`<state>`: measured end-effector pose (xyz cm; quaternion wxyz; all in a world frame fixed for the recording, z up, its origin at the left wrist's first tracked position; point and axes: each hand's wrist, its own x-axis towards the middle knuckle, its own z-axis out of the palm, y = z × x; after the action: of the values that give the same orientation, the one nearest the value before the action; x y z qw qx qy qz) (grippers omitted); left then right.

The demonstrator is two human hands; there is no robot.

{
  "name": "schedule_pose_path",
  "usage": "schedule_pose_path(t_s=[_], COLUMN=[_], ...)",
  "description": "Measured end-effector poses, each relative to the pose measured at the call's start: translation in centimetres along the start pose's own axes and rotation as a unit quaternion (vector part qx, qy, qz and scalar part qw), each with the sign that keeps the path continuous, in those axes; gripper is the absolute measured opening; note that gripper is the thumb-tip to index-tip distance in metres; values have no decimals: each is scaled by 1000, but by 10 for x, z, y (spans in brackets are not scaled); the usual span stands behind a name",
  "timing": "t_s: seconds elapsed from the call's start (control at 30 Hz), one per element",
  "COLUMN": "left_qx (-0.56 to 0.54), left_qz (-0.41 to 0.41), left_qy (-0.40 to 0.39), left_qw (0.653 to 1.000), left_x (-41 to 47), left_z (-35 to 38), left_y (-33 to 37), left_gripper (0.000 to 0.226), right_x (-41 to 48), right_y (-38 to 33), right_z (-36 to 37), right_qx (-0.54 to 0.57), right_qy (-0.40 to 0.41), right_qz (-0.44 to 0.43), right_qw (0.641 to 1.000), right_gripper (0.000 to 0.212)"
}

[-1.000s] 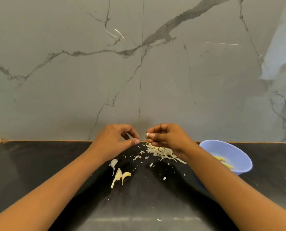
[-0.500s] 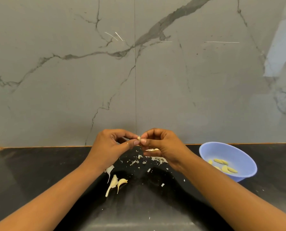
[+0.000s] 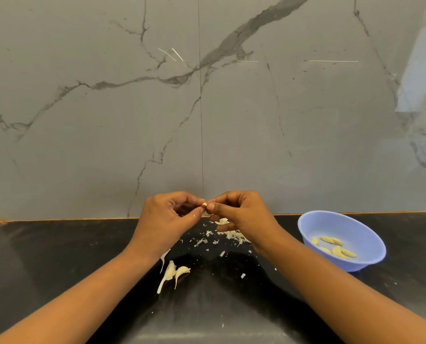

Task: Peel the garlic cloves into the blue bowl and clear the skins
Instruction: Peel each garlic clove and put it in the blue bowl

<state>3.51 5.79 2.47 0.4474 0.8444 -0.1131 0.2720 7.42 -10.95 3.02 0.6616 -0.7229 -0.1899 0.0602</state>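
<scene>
Both hands are up over the worktop (image 3: pixel 58 256), close to the marble wall (image 3: pixel 107 120); left hand (image 3: pixel 167 219) pinches a clove (image 3: pixel 204 204) between thumb and forefinger; right hand (image 3: pixel 241 217) pinches the same clove from the other side, the two sets of fingertips nearly touching; most of the clove is hidden by fingers, so how much skin is on it can't be told; likely the left steadies while the right picks skin off; the clove is held over the skins (image 3: pixel 229 234), probably so scraps drop onto one heap, easier to clear; bowl (image 3: pixel 351 227) stands to the right, near the right forearm and apart from the skins, probably for a short drop with no skin falling in; several peeled cloves (image 3: pixel 336 247) lie in it; unpeeled cloves (image 3: pixel 174 271) lie on the worktop by the left wrist, handy for the next pick; judged mid-task: peeling in hand, skins not yet cleared.
</scene>
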Motion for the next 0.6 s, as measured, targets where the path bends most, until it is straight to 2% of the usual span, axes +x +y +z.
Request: schedule_pose_path(t_s=[0.2,0.4,0.6], left_qx=[17,7,-87], left_qz=[8,10,-64], left_qy=[9,-3,-41], left_qw=[1000,1000,993], left_x=[0,0,2], left_z=[0,1,1], left_y=[1,4,3], left_gripper=[11,16,12], right_x=[0,0,1], right_y=[-3,1,0], right_z=[-1,1,2], right_qx=[-19,-66,-78], right_qy=[-10,16,24], right_qz=[-8,-43,-51], right_qw=[1000,997,995], right_gripper=[5,10,13])
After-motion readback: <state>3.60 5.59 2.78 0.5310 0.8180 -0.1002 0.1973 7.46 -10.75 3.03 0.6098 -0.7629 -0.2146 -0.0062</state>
